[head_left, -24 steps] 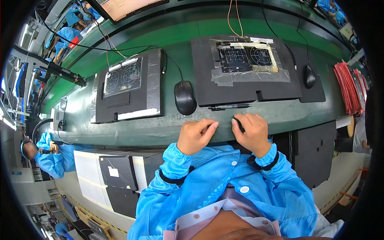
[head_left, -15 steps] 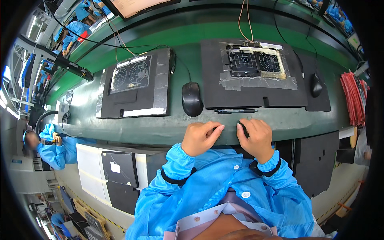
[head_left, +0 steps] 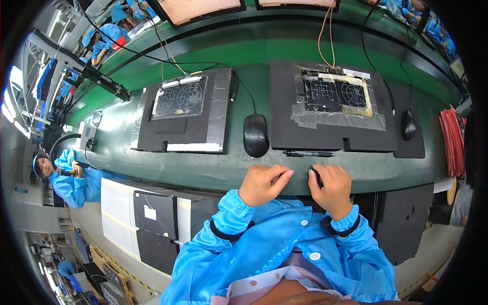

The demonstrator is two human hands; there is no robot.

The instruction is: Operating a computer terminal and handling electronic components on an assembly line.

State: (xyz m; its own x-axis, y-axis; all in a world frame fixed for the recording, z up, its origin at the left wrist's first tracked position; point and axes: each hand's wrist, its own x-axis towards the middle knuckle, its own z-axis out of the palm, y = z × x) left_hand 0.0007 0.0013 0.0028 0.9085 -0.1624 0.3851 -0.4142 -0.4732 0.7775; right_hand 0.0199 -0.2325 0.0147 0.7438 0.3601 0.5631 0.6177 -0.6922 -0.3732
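Both my hands are over the front edge of the green table, in front of the black pads. My left hand (head_left: 265,186) is curled with its thumb against the fingers, below the black computer mouse (head_left: 255,135); what it holds, if anything, is hidden. A little to its right, my right hand (head_left: 333,191) is closed, and a small black object (head_left: 317,177) shows between thumb and fingers. Just beyond the hands lies a black pen (head_left: 309,153), touched by neither. It rests along the front of the right black pad (head_left: 325,133), which carries a taped-down target panel (head_left: 336,93).
Another black pad (head_left: 170,137) with a target panel lies at left. A second mouse (head_left: 409,125) sits on a mouse pad at right, beside a red stack (head_left: 451,142). Cables cross the table's back below two monitors (head_left: 198,10). A person in blue (head_left: 73,178) is at far left.
My view has shifted, so the table and pads appear lower and farther right, and a second monitor shows at the top. Both hands keep their closed shape near the table edge.
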